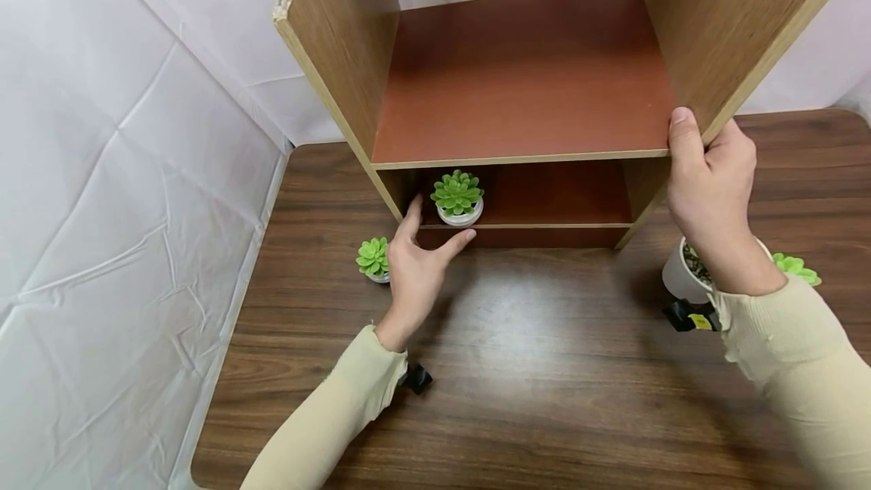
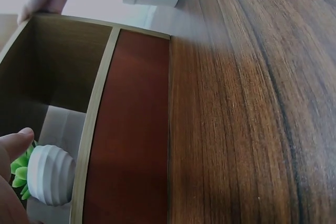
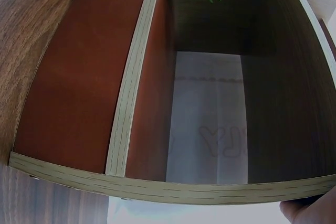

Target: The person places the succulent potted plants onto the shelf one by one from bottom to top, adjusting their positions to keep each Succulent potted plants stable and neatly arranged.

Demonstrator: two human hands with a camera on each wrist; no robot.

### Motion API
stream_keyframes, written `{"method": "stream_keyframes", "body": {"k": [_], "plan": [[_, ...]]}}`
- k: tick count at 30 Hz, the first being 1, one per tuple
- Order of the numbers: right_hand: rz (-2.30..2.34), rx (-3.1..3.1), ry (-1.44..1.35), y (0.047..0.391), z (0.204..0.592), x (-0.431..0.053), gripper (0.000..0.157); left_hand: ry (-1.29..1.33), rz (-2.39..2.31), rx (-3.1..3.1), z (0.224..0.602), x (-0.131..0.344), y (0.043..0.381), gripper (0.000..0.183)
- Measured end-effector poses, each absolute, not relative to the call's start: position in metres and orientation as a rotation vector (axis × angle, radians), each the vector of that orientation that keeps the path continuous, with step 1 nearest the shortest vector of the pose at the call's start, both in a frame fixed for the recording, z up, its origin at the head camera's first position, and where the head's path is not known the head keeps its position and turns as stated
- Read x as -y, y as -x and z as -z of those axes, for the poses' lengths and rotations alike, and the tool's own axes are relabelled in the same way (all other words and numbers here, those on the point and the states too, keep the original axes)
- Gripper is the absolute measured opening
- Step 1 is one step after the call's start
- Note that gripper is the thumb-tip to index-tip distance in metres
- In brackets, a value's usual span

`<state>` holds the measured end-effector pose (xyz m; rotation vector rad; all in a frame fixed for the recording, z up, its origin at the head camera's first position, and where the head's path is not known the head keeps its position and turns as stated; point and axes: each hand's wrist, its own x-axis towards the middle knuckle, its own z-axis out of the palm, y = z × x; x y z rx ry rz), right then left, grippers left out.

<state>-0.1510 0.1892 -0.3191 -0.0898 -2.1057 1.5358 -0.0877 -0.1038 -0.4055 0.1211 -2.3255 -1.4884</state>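
Note:
A wooden shelf unit (image 1: pixel 524 89) with reddish-brown boards stands on the table. On its low compartment, toward the left side panel, sits a small green succulent in a ridged white pot (image 1: pixel 460 214). My left hand (image 1: pixel 411 271) reaches to the compartment's front edge, thumb and fingers spread on either side of the succulent, apart from it in the head view. The ridged pot (image 2: pixel 51 176) stands beside my left fingers in the left wrist view. My right hand (image 1: pixel 714 180) grips the front edge of the right side panel, thumb on the inner side.
Another small succulent (image 1: pixel 373 255) stands on the table (image 1: pixel 531 392) left of the unit, partly behind my left hand. A white pot (image 1: pixel 683 274) and green leaves (image 1: pixel 798 269) show around my right wrist. White sheeting (image 1: pixel 102 172) covers the left wall.

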Motion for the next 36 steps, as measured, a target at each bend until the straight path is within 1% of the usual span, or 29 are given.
{"method": "stream_keyframes", "body": {"k": [6, 22, 30, 36], "plan": [[-1.552, 2.095, 0.100, 0.152, 0.319, -0.190, 0.017, -0.114, 1.528, 2.302, 0.404, 0.104, 0.081, 0.089], [-1.564, 2.110, 0.087, 0.161, 0.319, -0.198, 0.024, 0.013, 1.390, 2.227, 0.401, 0.102, 0.065, 0.087], [-1.554, 2.110, 0.105, 0.167, 0.319, -0.206, 0.018, 0.033, 1.349, 2.188, 0.404, 0.097, 0.064, 0.087], [-1.536, 2.076, 0.127, 0.165, 0.319, -0.216, 0.017, 0.028, 1.318, 2.159, 0.405, 0.097, 0.066, 0.089]]}}
